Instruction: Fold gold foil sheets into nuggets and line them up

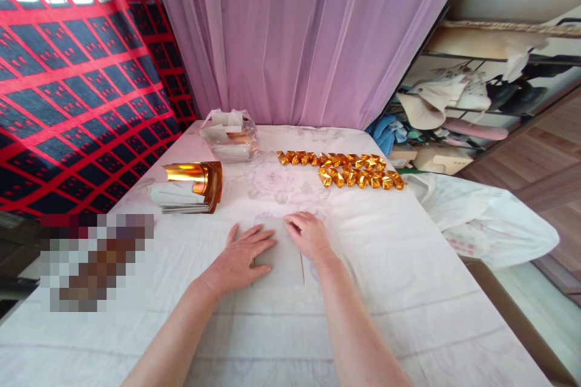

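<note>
In the head view, had the left hand [249, 254] palm down, spread-fingered, over a pale sheet [287, 269] on the white cloth [390, 266]. Rested the right hand [309, 237] curled at the sheet's far right corner; could not tell whether pinching it. Saw two rows of folded gold pieces [350, 178] farther back, and a gold-and-white paper stack [193, 192] to the left.

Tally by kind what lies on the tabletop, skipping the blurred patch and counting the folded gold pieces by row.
Pale sheet: 1
Curved gold-and-white stack: 1
Clear bag with papers: 1
Rows of folded gold pieces: 2
Total: 5
</note>
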### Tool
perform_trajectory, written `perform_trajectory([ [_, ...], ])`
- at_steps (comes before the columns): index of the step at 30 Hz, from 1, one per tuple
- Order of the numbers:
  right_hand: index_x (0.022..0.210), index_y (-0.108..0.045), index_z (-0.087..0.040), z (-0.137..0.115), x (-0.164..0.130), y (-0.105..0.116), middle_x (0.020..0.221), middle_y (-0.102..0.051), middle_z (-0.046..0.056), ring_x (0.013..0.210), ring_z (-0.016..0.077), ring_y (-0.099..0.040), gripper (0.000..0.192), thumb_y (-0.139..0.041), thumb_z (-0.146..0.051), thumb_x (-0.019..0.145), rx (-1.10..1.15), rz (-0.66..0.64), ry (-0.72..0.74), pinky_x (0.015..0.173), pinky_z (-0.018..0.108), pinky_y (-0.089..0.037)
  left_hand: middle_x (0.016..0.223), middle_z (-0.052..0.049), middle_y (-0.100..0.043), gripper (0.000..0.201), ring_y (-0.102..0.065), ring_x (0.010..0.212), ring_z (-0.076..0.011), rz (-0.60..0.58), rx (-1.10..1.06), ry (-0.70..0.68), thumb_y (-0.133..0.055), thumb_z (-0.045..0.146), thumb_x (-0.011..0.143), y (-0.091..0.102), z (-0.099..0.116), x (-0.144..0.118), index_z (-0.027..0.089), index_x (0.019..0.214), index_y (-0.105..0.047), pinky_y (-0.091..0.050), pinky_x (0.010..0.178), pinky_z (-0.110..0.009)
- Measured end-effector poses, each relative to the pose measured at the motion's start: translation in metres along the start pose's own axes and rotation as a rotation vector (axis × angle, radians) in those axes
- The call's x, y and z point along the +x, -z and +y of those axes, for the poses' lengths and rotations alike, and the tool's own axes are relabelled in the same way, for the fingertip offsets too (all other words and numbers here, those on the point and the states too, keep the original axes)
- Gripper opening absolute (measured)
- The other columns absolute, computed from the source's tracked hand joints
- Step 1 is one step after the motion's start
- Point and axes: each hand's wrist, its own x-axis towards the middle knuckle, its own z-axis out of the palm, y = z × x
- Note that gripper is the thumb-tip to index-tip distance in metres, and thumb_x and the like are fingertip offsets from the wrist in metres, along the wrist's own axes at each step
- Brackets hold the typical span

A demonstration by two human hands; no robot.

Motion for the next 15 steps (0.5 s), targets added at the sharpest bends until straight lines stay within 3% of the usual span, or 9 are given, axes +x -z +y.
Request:
perform_trajectory([
  [8, 0.097, -0.073, -0.023, 0.006, -0.001, -0.001, 0.097, -0.074, 0.006, 0.093, 0.0199, -0.065, 0.027, -0.053, -0.011, 0.084, -0.015, 0.047, -0.034, 0.087, 0.034, -0.050, 0.155, 0.000, -0.040, 0.055, -0.027, 0.147, -0.0288, 0.004, -0.005, 0.000, -0.060, 0.036, 0.084, -0.001, 0.000, 0.000, 0.036, 0.139, -0.050, 0.001, 0.117, -0.062],
  [15, 0.095, -0.074, -0.023, -0.003, -0.010, 0.003, 0.096, -0.074, 0.006, 0.092, 0.0204, -0.066, 0.025, -0.053, -0.012, 0.085, -0.023, 0.028, -0.008, 0.087, 0.034, -0.050, 0.156, -0.002, -0.039, 0.055, -0.025, 0.147, -0.0288, 0.011, -0.010, -0.008, -0.059, 0.037, 0.085, -0.001, -0.001, 0.001, 0.034, 0.139, -0.050, 0.004, 0.116, -0.062],
])
